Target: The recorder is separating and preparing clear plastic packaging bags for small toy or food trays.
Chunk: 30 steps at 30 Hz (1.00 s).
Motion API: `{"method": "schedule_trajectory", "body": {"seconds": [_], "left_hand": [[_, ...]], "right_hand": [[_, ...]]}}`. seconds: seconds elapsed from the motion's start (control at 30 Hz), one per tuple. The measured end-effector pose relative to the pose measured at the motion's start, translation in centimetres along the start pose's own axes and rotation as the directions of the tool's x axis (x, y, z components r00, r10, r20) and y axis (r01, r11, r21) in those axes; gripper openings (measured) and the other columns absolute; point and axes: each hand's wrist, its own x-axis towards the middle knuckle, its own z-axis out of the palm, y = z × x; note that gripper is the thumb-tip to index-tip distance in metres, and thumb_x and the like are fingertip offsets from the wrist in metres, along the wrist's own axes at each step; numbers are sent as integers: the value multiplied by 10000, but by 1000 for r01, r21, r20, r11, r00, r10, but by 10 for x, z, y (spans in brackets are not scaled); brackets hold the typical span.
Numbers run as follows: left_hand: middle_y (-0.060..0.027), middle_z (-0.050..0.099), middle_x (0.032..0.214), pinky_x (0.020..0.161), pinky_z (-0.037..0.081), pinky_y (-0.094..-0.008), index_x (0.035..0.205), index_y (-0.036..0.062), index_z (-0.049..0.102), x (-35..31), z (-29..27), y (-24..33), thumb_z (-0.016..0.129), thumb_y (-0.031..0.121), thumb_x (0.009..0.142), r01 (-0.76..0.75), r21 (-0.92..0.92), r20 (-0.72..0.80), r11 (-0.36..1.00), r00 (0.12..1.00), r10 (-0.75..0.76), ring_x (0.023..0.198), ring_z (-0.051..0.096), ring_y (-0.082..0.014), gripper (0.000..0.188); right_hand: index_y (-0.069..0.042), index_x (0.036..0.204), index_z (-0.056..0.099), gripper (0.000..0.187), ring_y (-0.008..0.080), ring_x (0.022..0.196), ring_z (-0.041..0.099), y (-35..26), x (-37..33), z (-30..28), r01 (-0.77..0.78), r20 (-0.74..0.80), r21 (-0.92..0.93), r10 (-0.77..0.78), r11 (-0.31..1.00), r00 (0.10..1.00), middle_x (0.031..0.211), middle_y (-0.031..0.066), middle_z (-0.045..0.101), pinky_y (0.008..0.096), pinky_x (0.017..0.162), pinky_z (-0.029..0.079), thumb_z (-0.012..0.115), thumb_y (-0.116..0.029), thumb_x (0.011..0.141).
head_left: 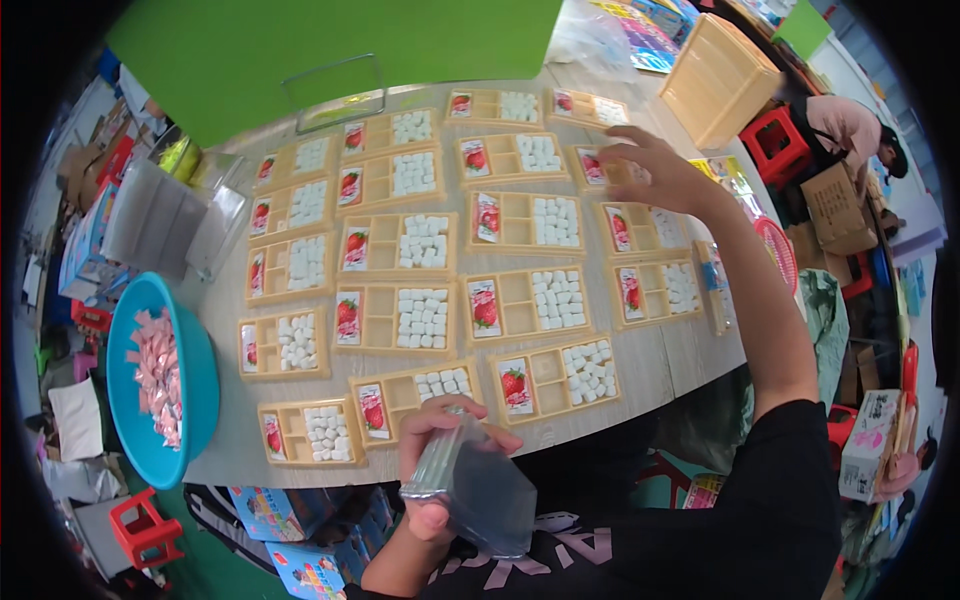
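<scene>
My left hand, low in front of my body, is wrapped round a stack of flat clear plastic packs with a dark, see-through face. What is inside them I cannot make out. My right hand reaches to the far right with curved fingers apart. It hovers over or touches a cream tray and hides part of it. Several such trays stand in rows, each with a strawberry-printed packet on the left, small compartments in the middle and white marshmallow-like pieces on the right.
A turquoise basin of pink wrapped packets stands at the table's left edge. Behind the rows rises a green panel. A stack of cream trays sits at the far right corner, near a red stool and a seated person.
</scene>
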Motion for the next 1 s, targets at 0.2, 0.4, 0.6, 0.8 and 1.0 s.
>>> {"method": "schedule_trajectory", "body": {"seconds": [0.2,0.4,0.6,0.8,1.0], "left_hand": [[-183,391,1237,870,505,-451,1303,33,365,5,-12,-10,721,520,761,-111,-59,211,992,970,121,1003,628,-342,811],[-153,369,1249,899,482,-435,1335,30,352,4,-17,-11,729,515,775,-186,90,217,978,963,163,1037,576,-296,831],[-162,363,1242,913,476,-408,1332,32,367,8,-18,-14,758,498,761,-330,332,258,883,933,252,1088,518,-266,834],[-159,390,1205,852,499,-404,1311,41,349,10,-20,-16,731,603,758,-383,402,260,832,919,298,1015,547,-266,877],[-136,379,1221,873,510,-385,1311,52,358,7,-24,-15,773,574,742,-332,433,215,838,941,262,1079,492,-246,876]], "right_hand": [[-49,1158,605,346,320,1185,523,-87,-50,-26,219,-209,106,-194,970,959,1248,134,548,423,1034,391,678,-131,830],[-79,1020,657,421,266,843,631,-211,-108,10,510,-42,348,-530,787,847,955,66,651,392,748,477,758,-407,777],[-70,1282,476,645,365,1136,583,-226,-136,58,308,-33,541,-346,782,938,1316,196,514,441,919,490,772,-371,795],[-52,1300,440,604,426,1243,521,-231,-143,81,229,-70,736,-265,637,962,1411,265,428,455,1022,449,734,-282,825],[-47,1301,446,582,431,1231,540,-240,-147,86,237,-118,706,-219,668,969,1413,278,451,454,1012,457,716,-244,824]]}}
